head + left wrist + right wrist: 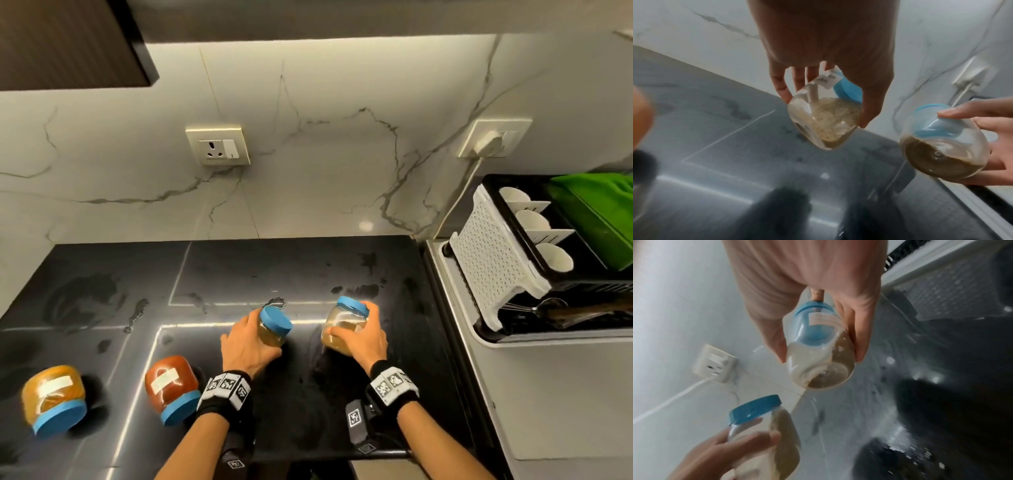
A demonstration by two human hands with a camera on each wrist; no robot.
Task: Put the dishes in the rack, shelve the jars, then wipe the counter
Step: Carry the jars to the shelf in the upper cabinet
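Note:
My left hand (251, 342) grips a clear jar of pale grains (274, 329) with a blue lid, held tilted above the black counter (102, 308). In the left wrist view this grain jar (824, 120) sits between thumb and fingers. My right hand (363, 337) grips a second blue-lidded jar (346, 325) of brownish powder, also lifted and tilted; the right wrist view shows that powder jar (820, 353) in my fingers. An orange-filled jar (53, 397) and a red-filled jar (171, 387) stand on the counter at the front left.
A dish rack (496, 270) with white cups (555, 257) and a green board (603, 212) stands to the right on a white tray. Wet smears mark the counter. A wall socket (218, 146) and a plugged socket (493, 138) sit on the marble backsplash. A dark cabinet (68, 41) hangs upper left.

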